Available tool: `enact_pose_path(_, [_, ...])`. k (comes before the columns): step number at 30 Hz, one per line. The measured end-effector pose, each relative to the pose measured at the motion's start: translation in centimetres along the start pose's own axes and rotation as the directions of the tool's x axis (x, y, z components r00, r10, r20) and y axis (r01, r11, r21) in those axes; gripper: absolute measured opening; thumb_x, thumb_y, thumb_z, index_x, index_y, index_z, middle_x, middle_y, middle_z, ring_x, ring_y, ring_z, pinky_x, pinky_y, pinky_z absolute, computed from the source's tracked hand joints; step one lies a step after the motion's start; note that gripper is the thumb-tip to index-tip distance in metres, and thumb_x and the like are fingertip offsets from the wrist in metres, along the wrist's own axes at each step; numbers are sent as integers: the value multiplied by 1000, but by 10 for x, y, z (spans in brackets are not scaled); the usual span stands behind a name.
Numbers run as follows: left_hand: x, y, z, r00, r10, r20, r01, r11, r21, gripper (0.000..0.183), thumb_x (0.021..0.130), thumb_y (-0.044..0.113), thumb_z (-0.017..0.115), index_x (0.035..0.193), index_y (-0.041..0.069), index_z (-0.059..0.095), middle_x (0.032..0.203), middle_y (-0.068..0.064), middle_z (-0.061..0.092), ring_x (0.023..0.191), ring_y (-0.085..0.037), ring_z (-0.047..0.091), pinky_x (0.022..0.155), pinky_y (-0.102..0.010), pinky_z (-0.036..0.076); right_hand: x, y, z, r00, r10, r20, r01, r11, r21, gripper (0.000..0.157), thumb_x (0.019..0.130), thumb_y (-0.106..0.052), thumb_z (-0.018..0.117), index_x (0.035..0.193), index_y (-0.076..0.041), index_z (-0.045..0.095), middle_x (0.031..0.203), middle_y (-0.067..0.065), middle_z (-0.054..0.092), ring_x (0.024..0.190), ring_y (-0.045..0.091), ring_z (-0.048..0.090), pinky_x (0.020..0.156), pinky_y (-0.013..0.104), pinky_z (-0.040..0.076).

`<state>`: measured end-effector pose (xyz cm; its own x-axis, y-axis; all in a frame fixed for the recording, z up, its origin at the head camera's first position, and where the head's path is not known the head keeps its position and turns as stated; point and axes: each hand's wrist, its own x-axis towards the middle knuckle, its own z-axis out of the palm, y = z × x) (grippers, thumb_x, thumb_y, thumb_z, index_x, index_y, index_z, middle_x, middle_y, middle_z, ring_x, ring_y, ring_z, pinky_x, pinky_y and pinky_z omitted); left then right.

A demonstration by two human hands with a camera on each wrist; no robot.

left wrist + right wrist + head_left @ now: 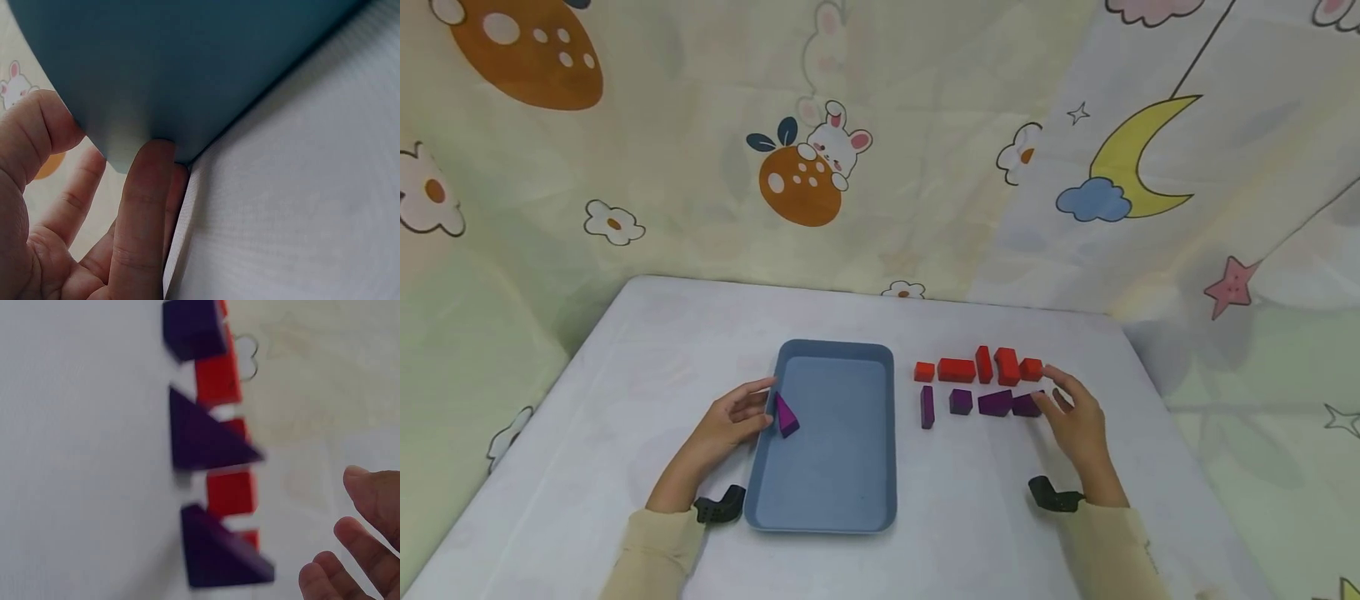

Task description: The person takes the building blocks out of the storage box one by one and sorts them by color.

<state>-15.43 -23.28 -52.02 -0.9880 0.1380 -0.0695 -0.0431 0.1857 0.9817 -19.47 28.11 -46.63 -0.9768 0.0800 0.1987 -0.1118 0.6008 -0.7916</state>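
Observation:
My left hand (733,417) holds the left side of a blue-grey tray (827,517); in the left wrist view its fingers (145,200) meet the rim and outer wall. A purple triangular block (786,417) lies in the tray by that side. With fingers spread, my right hand (1078,421) hovers by the right end of two block rows. Nearest to it is a purple wedge block (1027,405), which in the right wrist view stands apart from the fingertips (350,528). Another purple wedge (995,403), a purple cube (960,402) and a thin purple bar (927,407) continue that row leftward.
Behind the purple row stand several red blocks, among them a long red block (957,370), a thin red bar (983,365) and a red cube (1031,369). Everything rests on a white-covered table (970,500). A printed cloth (925,167) hangs at its far edge.

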Motion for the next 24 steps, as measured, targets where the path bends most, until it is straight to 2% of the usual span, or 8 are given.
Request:
enact_pose_path(3, [1, -1, 0, 1000, 3, -1, -3, 1000, 10, 66, 100, 6, 71, 161, -1, 47, 155, -37, 50, 135, -47, 60, 89, -26, 57, -2, -17, 9, 1000, -27, 16, 26, 999, 23, 47, 101, 5, 71, 146, 7, 59, 155, 26, 56, 150, 42, 46, 110, 32, 42])
enact_pose_path(6, [0, -1, 0, 1000, -1, -7, 1, 1000, 17, 66, 100, 7, 71, 161, 0, 47, 156, -36, 50, 136, -48, 59, 91, -27, 57, -5, -34, 22, 997, -45, 66, 42, 998, 45, 48, 101, 6, 70, 147, 6, 59, 152, 26, 58, 148, 43, 49, 109, 34, 42])
enact_pose_path(11, [0, 0, 0, 1000, -5, -6, 5, 1000, 14, 67, 99, 6, 71, 161, -1, 47, 156, -36, 50, 136, -47, 59, 90, -28, 58, -10, -57, 52, 986, -105, 127, 86, 986, 145, 43, 100, 7, 71, 142, 6, 64, 143, 25, 65, 136, 44, 60, 104, 30, 47])
enact_pose_path(14, [0, 0, 0, 1000, 3, 0, -3, 1000, 3, 67, 99, 5, 71, 161, -2, 47, 156, -37, 50, 136, -47, 59, 90, -28, 58, -14, -68, 73, 974, -156, 162, 120, 970, 211, 39, 97, 9, 73, 136, 8, 67, 137, 26, 68, 131, 45, 64, 103, 33, 50])
enact_pose_path(19, [0, 0, -1, 1000, 7, 2, -7, 1000, -6, 67, 99, 5, 71, 160, -2, 46, 155, -37, 50, 136, -47, 60, 90, -28, 58, -17, -86, 105, 937, -234, 258, 157, 945, 286, 40, 96, 9, 75, 135, 9, 67, 136, 26, 68, 129, 50, 63, 106, 45, 51])
enact_pose_path(24, [0, -1, -1, 1000, 14, 5, -14, 1000, -1, 67, 99, 6, 71, 161, -1, 46, 155, -37, 50, 136, -47, 60, 92, -28, 58, -14, -102, 129, 875, -300, 381, 177, 929, 325, 48, 93, 7, 78, 139, 9, 64, 142, 28, 65, 135, 48, 60, 108, 49, 51])
